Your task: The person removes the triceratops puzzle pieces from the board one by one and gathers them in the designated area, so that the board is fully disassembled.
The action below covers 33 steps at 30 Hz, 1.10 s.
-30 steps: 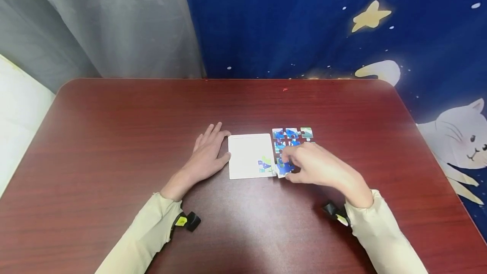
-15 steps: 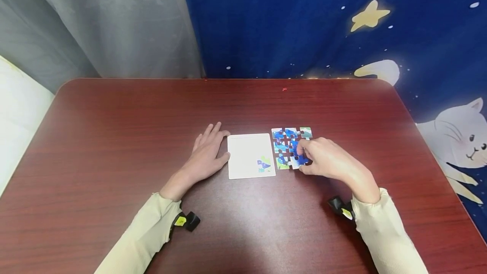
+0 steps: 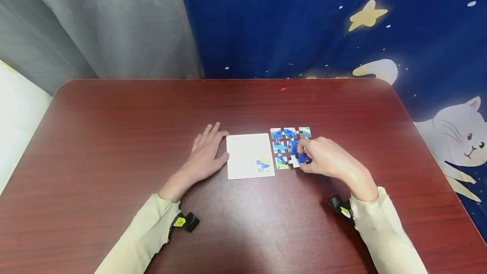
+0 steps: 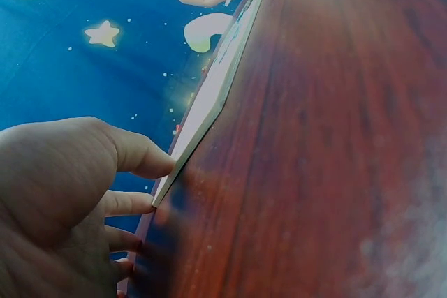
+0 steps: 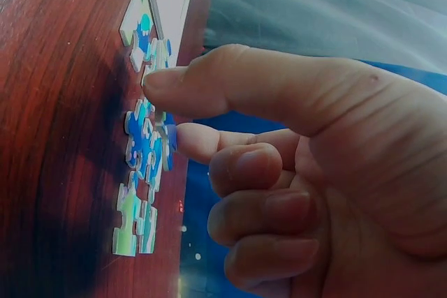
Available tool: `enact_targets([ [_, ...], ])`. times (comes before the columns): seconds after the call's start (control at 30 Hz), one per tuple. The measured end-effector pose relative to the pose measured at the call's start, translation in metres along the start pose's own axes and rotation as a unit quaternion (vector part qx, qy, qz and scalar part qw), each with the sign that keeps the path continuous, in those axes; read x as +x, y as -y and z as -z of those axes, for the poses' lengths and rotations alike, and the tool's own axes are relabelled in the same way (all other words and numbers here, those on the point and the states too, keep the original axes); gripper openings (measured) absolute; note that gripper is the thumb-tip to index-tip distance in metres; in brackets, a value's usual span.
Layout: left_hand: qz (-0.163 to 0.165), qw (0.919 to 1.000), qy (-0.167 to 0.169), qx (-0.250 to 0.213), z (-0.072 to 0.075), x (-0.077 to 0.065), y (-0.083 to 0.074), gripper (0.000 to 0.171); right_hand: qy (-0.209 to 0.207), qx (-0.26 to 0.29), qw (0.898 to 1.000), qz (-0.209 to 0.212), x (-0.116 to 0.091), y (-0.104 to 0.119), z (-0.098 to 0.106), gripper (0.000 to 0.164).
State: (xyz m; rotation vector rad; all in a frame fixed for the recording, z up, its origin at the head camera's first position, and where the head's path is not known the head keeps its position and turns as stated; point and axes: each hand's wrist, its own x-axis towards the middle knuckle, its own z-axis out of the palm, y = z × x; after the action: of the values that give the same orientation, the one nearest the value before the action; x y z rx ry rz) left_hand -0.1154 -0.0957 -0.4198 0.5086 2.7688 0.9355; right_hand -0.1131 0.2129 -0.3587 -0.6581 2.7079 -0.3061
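Observation:
My right hand (image 3: 329, 157) pinches a blue-and-white jigsaw piece (image 3: 302, 159) between thumb and index finger. In the right wrist view the pinched jigsaw piece stands tilted above the loose pieces, partly behind the thumb; the other fingers are curled. Loose jigsaw pieces (image 3: 280, 146) lie in rough rows under and beyond this hand, which hides some of them. To their left lies a white square puzzle board (image 3: 243, 155), with a green-and-purple picture patch (image 3: 263, 165) at its lower right corner. My left hand (image 3: 203, 155) rests with fingers extended, thumb and index fingertip at the board's left edge.
A reddish-brown wooden table (image 3: 125, 138) carries everything. Past its far edge hang a grey curtain (image 3: 137, 20) and a dark blue curtain (image 3: 274, 20) with stars and a cat. A tiny red scrap (image 3: 283, 89) lies near the far edge.
My right hand has moved right, away from the board's lower right corner, carrying the pinched jigsaw piece over the loose ones. In the last half second it barely moves. The left hand stays put.

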Motion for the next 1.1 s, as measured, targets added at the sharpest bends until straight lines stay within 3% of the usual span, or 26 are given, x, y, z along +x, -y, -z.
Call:
enact_targets([
  [1.1,-0.002,1.0000,0.000,0.006,-0.0018,0.0016,0.0020,0.050,0.016,-0.010,0.999,-0.035,0.0056,-0.0021,-0.0088,0.033],
])
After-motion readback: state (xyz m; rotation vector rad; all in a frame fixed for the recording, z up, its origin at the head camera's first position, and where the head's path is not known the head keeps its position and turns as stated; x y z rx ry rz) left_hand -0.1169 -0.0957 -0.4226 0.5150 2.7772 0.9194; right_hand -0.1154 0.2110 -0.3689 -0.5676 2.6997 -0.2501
